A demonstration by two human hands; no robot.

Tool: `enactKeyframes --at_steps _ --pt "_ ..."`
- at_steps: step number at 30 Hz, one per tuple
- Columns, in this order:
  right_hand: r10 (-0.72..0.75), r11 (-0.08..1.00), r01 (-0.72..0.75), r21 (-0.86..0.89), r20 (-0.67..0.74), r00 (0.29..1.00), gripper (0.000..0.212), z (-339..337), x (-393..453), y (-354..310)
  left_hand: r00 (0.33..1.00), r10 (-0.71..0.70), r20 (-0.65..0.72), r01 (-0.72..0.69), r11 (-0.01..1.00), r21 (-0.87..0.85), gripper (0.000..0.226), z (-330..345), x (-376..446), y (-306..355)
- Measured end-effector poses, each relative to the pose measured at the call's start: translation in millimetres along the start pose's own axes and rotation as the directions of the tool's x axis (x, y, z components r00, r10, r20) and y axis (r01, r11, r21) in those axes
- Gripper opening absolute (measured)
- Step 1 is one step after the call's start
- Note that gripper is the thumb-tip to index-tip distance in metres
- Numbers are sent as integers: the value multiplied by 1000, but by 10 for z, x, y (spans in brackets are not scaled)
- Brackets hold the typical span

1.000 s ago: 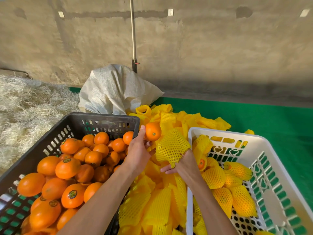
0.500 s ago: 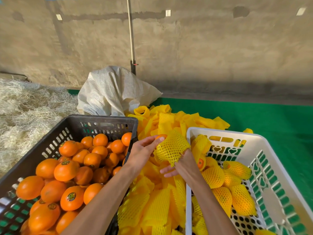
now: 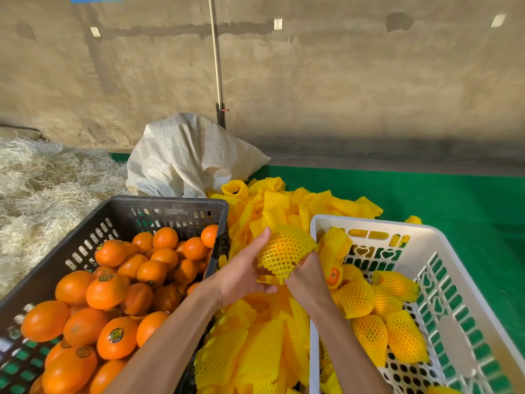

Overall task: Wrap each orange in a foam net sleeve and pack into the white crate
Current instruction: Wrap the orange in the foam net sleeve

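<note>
1. The right hand [image 3: 305, 275] comes up from 5 o'clock and grasps the sleeve [image 3: 285, 253] from below; its fingers are hidden under the netting, so I cannot tell how tightly they curl.
2. The left hand [image 3: 244, 275] reaches in from 7 o'clock with its fingers fairly straight. The fingertips [image 3: 265, 233] lie along the sleeve's left side and the thumb [image 3: 267, 288] points toward its loose lower edge.
3. The orange [image 3: 281, 247] sits inside the sleeve, seen through the mesh, held at the centre of the view above the pile of sleeves [image 3: 255, 351].
4. That pile runs from 6 o'clock up to 12 o'clock of the hands, between the two crates.
5. At 3 to 4 o'clock stands the white crate [image 3: 369, 223], holding several wrapped oranges [image 3: 356, 298]. One of them, at [image 3: 333, 275], shows bare peel at its open end, just beside the right wrist.
6. At 8 to 9 o'clock stands the black crate [image 3: 167, 204], heaped with bare oranges [image 3: 108, 290], some bearing round stickers.
7. At 11 o'clock a white sack [image 3: 187, 155] slumps behind the black crate, with a pole [image 3: 216, 61] upright against the wall [image 3: 369, 81] behind it.
8. At 10 o'clock lies straw [image 3: 42, 194]; a green mat [image 3: 454, 200] covers the ground at 2 o'clock.
</note>
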State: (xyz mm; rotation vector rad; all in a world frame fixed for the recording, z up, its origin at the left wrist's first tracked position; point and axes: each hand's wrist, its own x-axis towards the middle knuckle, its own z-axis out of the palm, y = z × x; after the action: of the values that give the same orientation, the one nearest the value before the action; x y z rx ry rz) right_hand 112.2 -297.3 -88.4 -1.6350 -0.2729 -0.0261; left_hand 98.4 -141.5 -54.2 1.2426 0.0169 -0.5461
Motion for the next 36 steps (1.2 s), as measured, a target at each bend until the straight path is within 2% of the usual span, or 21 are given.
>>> enactKeyframes --at_steps 2,4,6,8,10,12,14,16,17,19,21,26,31,33,34,36 --pt "-41 998 40 41 25 999 28 26 -12 -20 999 34 5 -34 999 41 82 -1 10 -8" --pt "-37 998 33 57 63 997 32 43 -13 -60 998 55 -20 -54 997 52 82 -36 25 -13" --pt "-15 999 10 47 95 995 31 35 -6 -81 998 54 -37 -52 997 48 73 -64 16 -3" --pt "9 1000 -11 12 159 987 25 -9 1 -85 996 -4 -91 14 994 113 54 -47 20 9" --pt "77 996 -61 -70 263 962 22 -62 4 -88 975 -105 -196 141 973 180 39 -21 43 -9" --pt "209 971 -155 -183 328 921 31 -121 7 -79 955 -171 -244 224 952 207 40 -18 67 -36" --pt "346 922 -259 -287 312 885 37 -196 16 -72 951 -208 -231 252 950 182 43 -10 74 -34" --pt "418 892 -326 -313 296 859 43 -240 38 -52 948 -244 -206 274 953 133 43 -14 80 -29" --pt "436 893 -364 -265 310 845 45 -245 39 -48 946 -260 -191 285 951 118 43 -17 76 -23" --pt "449 883 -467 -46 375 811 39 -244 16 -56 945 -291 -147 307 946 101 40 -35 74 -24" --pt "462 814 -567 125 453 762 37 -254 6 -51 943 -313 -112 323 943 84 38 -53 66 -18" --pt "443 735 -635 239 540 716 53 -300 3 -8 938 -329 -106 336 940 56 41 -65 66 -23" --pt "297 649 -645 404 646 704 71 -326 -59 -47 922 -359 -147 365 931 14 38 -115 65 -38" --pt "309 639 -631 439 605 734 66 -286 -50 -67 920 -329 -211 341 940 24 37 -110 83 -39" --pt "358 659 -612 436 534 766 59 -238 -36 -85 928 -285 -239 303 952 42 43 -107 102 -46" --pt "440 699 -554 452 339 832 43 -104 34 -82 954 -179 -240 205 975 88 67 -88 138 -49"
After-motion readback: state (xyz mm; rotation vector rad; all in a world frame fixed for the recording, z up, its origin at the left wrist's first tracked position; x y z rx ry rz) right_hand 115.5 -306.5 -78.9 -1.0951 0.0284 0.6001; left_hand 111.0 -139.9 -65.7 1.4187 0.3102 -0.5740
